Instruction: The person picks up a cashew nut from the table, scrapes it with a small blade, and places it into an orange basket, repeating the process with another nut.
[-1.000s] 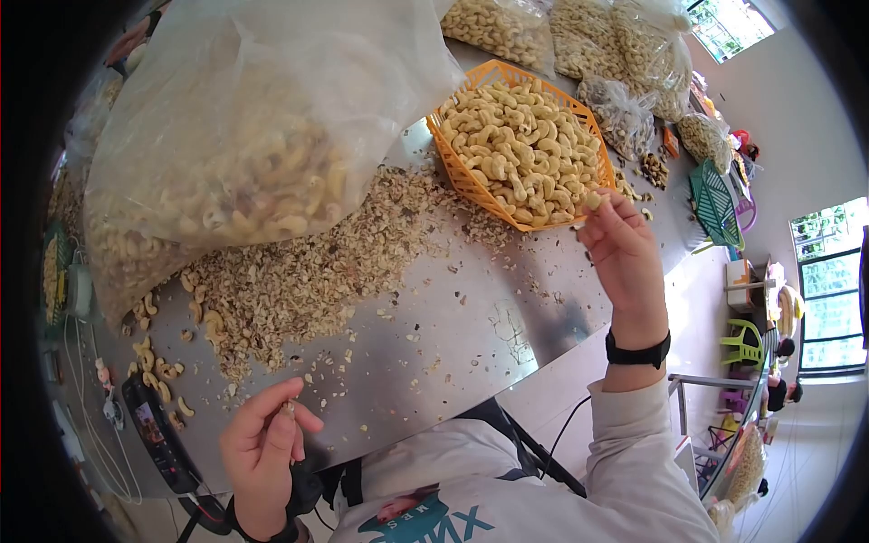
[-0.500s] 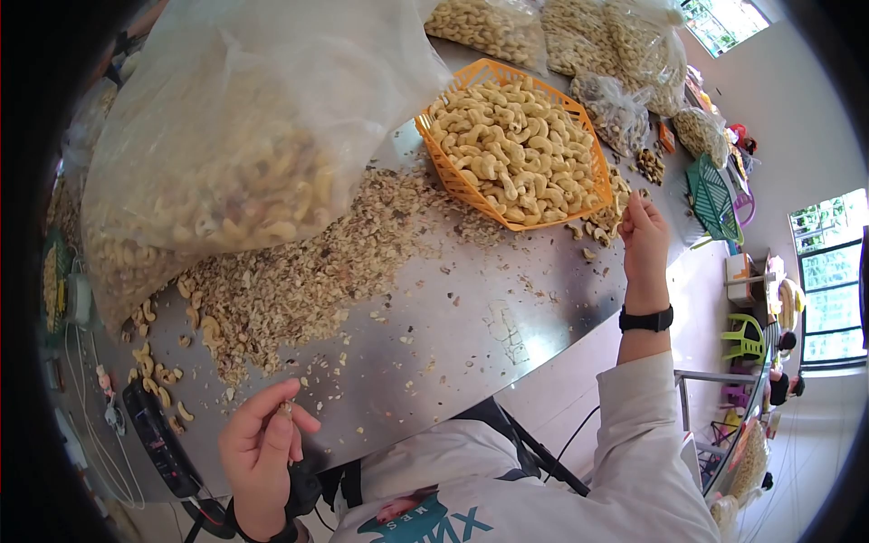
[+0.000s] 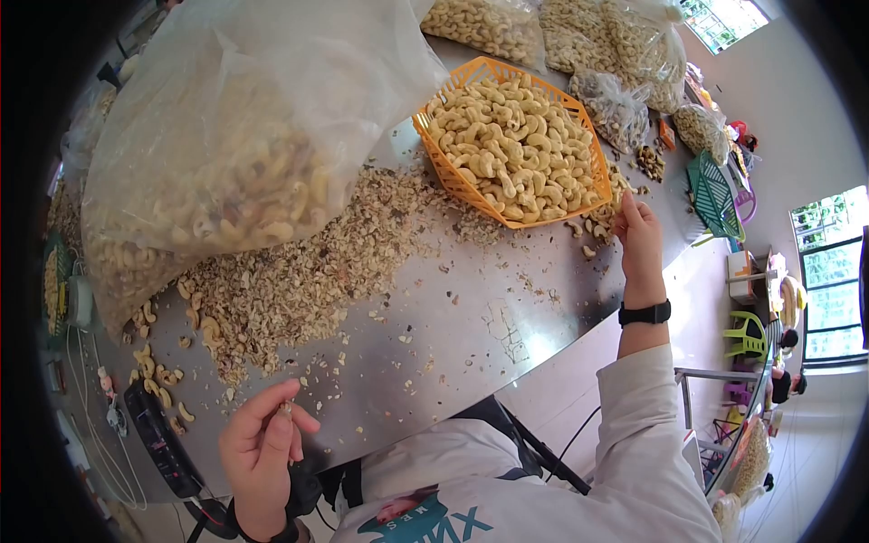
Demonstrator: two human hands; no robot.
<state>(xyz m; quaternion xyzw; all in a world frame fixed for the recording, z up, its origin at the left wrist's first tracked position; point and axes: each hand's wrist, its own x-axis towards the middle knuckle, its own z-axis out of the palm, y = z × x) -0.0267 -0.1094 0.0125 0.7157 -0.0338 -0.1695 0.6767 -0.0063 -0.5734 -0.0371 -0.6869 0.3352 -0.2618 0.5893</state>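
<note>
My left hand (image 3: 262, 448) is near the table's front edge, its thumb and fingers pinched round a tiny pale piece. My right hand (image 3: 639, 244) is closed in a pinch beside loose cashews (image 3: 600, 221), just right of the orange basket (image 3: 463, 187); what its fingertips hold is too small to make out. Whole cashews (image 3: 520, 149) fill the basket. A heap of broken skins and bits (image 3: 299, 281) lies on the metal table (image 3: 453, 335). Behind it stands a big clear bag of cashews (image 3: 235, 181).
Several bags of cashews (image 3: 489, 29) line the back. A green basket (image 3: 713, 195) stands at the right. A black device (image 3: 161, 439) and cables lie at the left, near scattered cashews (image 3: 154, 373). People (image 3: 784, 385) and chairs (image 3: 744, 335) are far right.
My right hand has shifted slightly left, and its fingers have turned toward the loose cashews by the basket. My left hand has barely moved.
</note>
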